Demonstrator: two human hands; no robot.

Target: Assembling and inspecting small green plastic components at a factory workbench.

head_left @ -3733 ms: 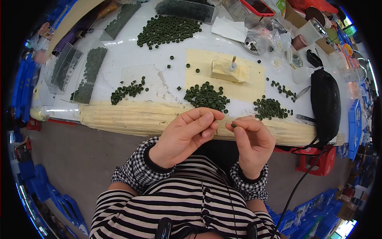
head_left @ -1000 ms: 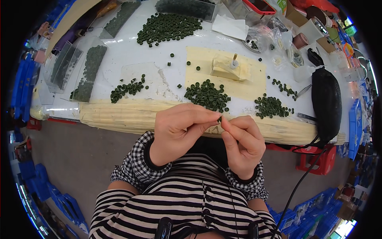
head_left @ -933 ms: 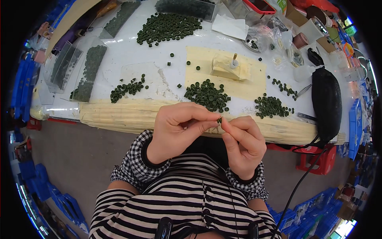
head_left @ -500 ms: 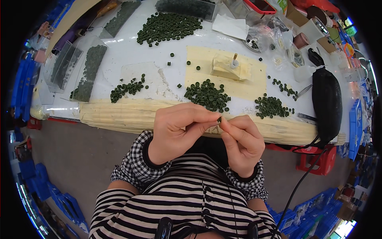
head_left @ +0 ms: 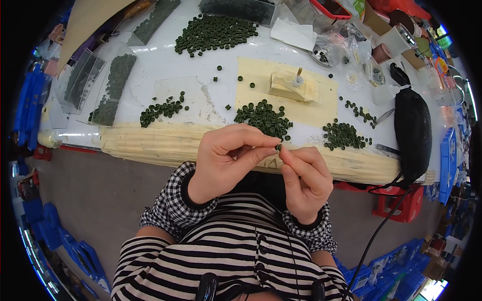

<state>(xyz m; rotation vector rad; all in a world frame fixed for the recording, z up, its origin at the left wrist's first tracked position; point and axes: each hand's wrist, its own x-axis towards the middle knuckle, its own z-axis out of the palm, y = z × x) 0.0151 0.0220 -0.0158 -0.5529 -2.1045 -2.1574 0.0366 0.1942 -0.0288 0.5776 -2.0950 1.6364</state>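
Note:
Between the fingertips of both hands, just over the table's near edge, is a small dark green round piece [head_left: 278, 147]. My left hand [head_left: 228, 158] pinches it from the left with thumb and forefinger. From the right, the thumb and fingers of my right hand [head_left: 307, 178] close on it too; the fingertips hide most of the piece. Right behind my hands lies a heap of the same dark green round pieces [head_left: 263, 116]. A smaller pile [head_left: 344, 135] sits to the right, and another [head_left: 160, 111] to the left.
A tape-wrapped block [head_left: 291, 85] with a short upright peg stands on a yellowish sheet [head_left: 251, 67]. Farther back is a large spread of green pieces [head_left: 213, 35]. Clear trays [head_left: 114, 90] stand at left. A black bag [head_left: 412, 133], tweezers [head_left: 385, 116] and a red-cased phone [head_left: 331, 8] lie at right.
My left hand has shifted very slightly to the right, and its pinch on the green piece has changed a little. The view has moved slightly; the piles look the same.

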